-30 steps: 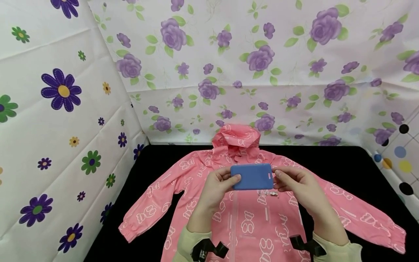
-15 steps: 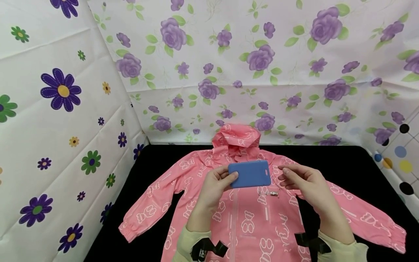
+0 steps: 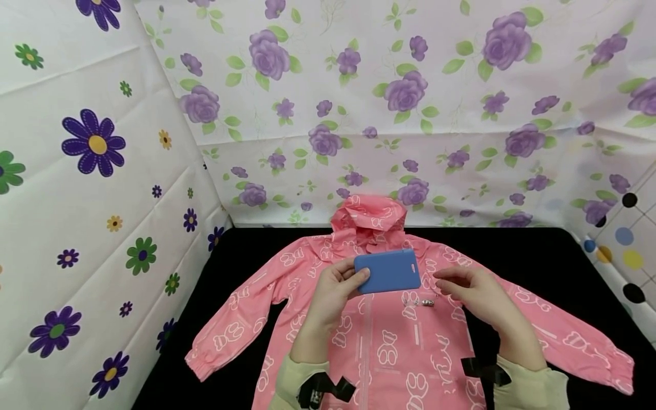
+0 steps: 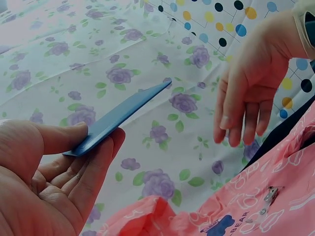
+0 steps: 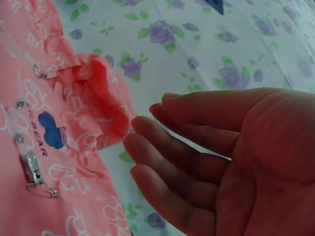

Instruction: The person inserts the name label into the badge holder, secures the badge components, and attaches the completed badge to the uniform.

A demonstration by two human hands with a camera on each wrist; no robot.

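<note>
Here, left hand (image 3: 333, 289) pinches blue card holder (image 3: 388, 272) by one end, held up over pink jacket (image 3: 389, 364). Right hand (image 3: 475, 293) near other end, apart, fingers loosely bent, grip slack.

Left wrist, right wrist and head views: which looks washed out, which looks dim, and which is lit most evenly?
Left wrist: the floral cloth pales into glare at the upper left; right wrist: the right hand is dim and heavily shaded; head: the pink jacket looks fairly evenly lit, without strong glare.
</note>
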